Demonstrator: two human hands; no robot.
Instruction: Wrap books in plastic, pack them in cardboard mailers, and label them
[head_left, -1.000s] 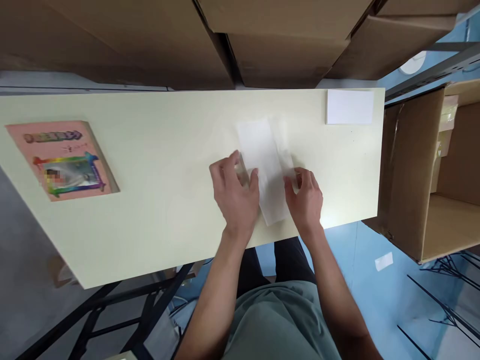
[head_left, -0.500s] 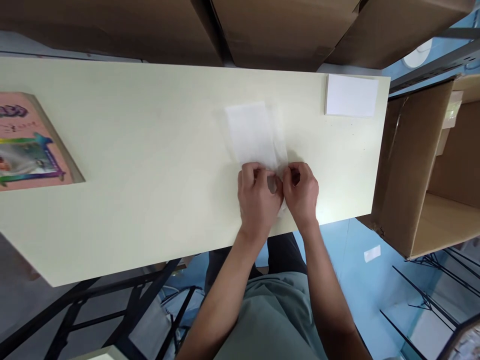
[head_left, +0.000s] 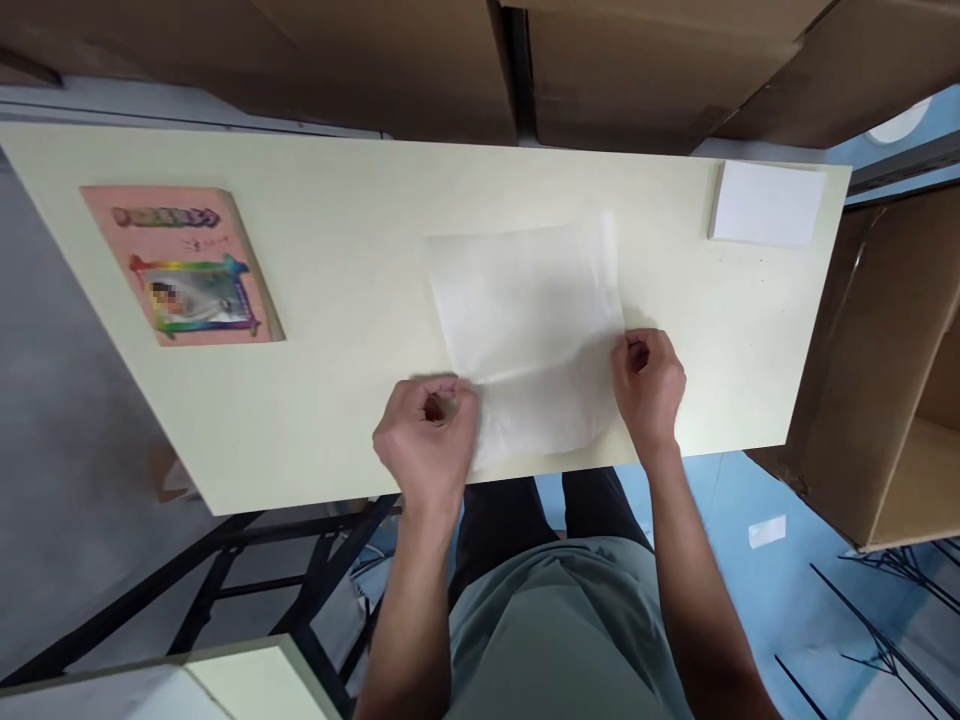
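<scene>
A thin, slightly see-through white sheet [head_left: 536, 340] lies spread on the cream tabletop, with a crease across its lower half; whether it is paper or soft plastic I cannot tell. At its lower left edge, my left hand [head_left: 427, 430] pinches it between thumb and fingers. My right hand [head_left: 651, 385] is closed in a pinch on its right edge. Between the two hands the sheet's near part hangs close to the table's front edge.
A pink book [head_left: 187, 265] with a picture cover lies on the left of the table [head_left: 337, 300]. A white stack of cards or paper [head_left: 766, 203] sits at the back right corner. Cardboard boxes [head_left: 420, 80] line the back; an open carton [head_left: 840, 370] stands right.
My hands have moved apart, left hand leftward and right hand rightward. The sheet, narrow and folded before, is now opened out wide. The view has shifted left, showing the whole book.
</scene>
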